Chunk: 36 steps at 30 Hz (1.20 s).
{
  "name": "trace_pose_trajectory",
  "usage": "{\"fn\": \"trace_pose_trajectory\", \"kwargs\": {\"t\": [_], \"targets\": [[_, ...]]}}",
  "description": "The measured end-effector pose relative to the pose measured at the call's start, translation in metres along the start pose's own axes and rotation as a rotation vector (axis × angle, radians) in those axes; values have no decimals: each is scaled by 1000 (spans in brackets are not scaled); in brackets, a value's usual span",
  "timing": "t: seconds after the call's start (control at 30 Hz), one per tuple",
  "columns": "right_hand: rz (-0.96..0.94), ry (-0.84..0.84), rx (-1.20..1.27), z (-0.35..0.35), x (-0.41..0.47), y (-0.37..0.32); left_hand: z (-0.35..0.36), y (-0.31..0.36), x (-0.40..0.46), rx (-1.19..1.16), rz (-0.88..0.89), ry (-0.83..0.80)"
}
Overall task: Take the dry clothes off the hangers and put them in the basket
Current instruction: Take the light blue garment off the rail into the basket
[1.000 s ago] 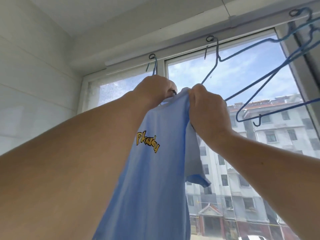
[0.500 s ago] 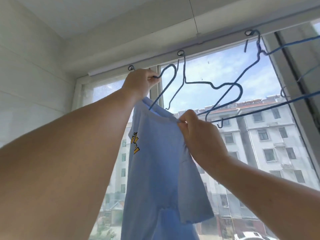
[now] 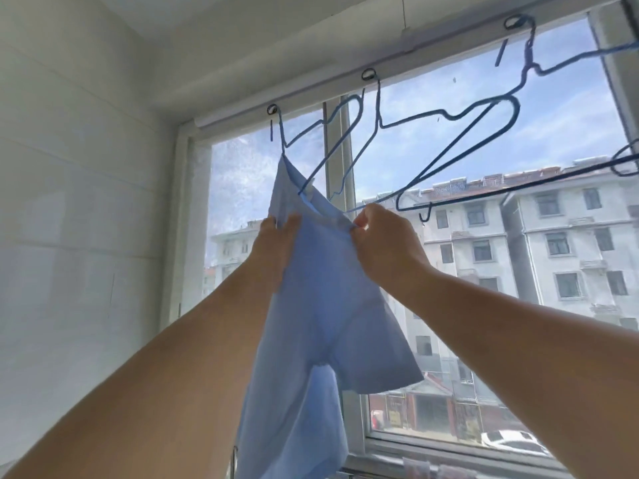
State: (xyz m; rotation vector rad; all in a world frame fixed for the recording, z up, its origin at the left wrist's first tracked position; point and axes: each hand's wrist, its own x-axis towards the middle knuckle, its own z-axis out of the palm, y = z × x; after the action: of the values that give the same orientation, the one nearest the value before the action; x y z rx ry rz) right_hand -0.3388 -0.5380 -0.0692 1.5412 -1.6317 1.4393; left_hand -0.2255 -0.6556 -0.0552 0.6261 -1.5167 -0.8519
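Light-blue shirt [image 3: 321,305] half off a blue wire hanger [image 3: 332,146], left hand [image 3: 276,250] and right hand [image 3: 387,247] gripping its collar.

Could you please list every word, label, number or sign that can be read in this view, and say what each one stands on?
None can be read.
The light blue T-shirt, held up at the window by both hands, shows only plain fabric on the side facing the camera.
The signs on the shopfronts in the street below are too small and blurred to read.

One shirt [image 3: 311,305]; three hangers [image 3: 325,160]; two hands [image 3: 276,243].
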Motion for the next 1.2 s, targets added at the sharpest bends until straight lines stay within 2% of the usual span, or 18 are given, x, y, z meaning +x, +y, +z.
{"fn": "trace_pose_trajectory", "kwargs": {"t": [0.17,0.33,0.47,0.57,0.67,0.73,0.8,0.93,1.1,1.2], "targets": [[44,3,19,13,4,1,0,-6,8,303,177,127],[65,-52,-44,23,8,6,9,-19,13,431,49,-68],[181,-18,60,22,14,11,9,-7,12,336,44,-166],[284,45,174,21,16,16,9,2,20,213,129,-27],[307,62,183,17,20,25,15,16,36,146,235,108],[292,87,167,15,24,34,23,27,46,86,310,118],[278,103,140,12,27,43,33,35,57,-11,345,53],[182,66,66,13,28,62,55,31,70,-81,258,-137],[27,-93,-36,17,14,96,79,-37,59,-137,172,-123],[30,-198,-14,18,-5,116,95,-101,29,-129,59,-170]]}}
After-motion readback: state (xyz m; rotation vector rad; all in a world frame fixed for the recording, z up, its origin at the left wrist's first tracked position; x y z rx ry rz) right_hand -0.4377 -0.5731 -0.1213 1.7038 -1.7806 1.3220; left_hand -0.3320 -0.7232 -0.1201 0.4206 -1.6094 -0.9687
